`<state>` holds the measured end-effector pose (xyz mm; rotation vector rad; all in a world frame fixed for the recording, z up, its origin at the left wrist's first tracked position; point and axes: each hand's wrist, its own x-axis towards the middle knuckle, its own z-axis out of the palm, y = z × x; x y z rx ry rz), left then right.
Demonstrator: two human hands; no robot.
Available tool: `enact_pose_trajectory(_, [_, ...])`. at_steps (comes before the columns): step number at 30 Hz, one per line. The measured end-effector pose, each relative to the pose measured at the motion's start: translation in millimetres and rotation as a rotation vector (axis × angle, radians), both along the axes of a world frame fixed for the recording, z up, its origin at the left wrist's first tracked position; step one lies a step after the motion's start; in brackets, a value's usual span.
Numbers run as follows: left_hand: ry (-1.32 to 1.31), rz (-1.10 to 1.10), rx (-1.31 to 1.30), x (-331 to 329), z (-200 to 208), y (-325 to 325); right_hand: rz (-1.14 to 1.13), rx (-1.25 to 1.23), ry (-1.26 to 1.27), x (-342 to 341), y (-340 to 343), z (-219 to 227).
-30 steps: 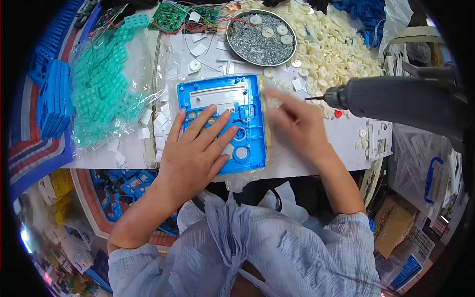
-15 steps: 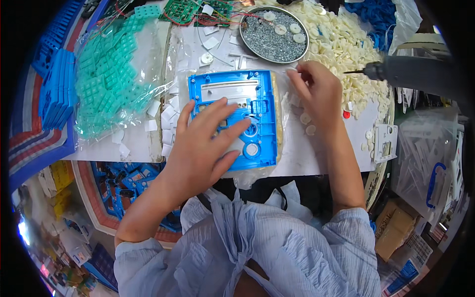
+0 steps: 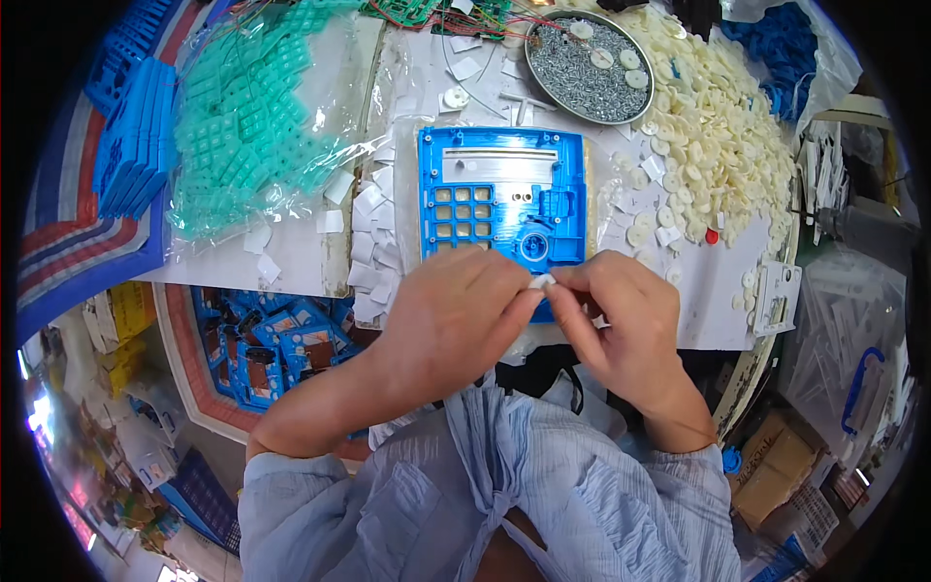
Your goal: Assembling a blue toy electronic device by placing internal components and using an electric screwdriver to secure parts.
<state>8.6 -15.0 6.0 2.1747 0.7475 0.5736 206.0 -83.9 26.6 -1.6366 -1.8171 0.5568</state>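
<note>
A blue plastic housing (image 3: 499, 209) lies in front of me, showing a grid of square openings, a long slot window and a round ring. Over its near edge my two hands meet. Between their fingertips is a small white piece (image 3: 541, 281), perhaps a paper or foam square. My left hand (image 3: 456, 306) pinches it from the left, its back toward the view. From the other side my right hand (image 3: 626, 315) grips it between thumb and forefinger. The fingers hide most of the piece and the housing's lower part.
A round dish of screws (image 3: 590, 73) stands at the back beside a heap of cream plastic parts (image 3: 727, 136). Green keypads (image 3: 262, 126) in clear plastic lie left, near loose white squares (image 3: 369, 242). Stacked blue parts (image 3: 136, 145) stand far left; a tub of blue assemblies (image 3: 276, 349) sits below.
My left hand has come off the housing's face to its near edge. My right hand has moved from beside the screw dish to meet it. The view has shifted.
</note>
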Motion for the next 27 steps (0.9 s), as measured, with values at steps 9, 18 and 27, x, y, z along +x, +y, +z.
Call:
enact_pose_trajectory(9, [0.202, -0.100, 0.367, -20.0, -13.4, 33.5, -0.078, -0.133, -0.133, 5.8, 25.4, -8.7])
enact_pose_trajectory(18, [0.040, -0.162, 0.367, -14.9, -23.4, 33.5, -0.036, -0.162, -0.366, -10.4, 26.3, 0.6])
enact_pose_trajectory(27, [0.112, -0.212, 0.443, -14.0, -19.5, 34.6, -0.054, -0.247, -0.463, -16.9, 29.7, -3.9])
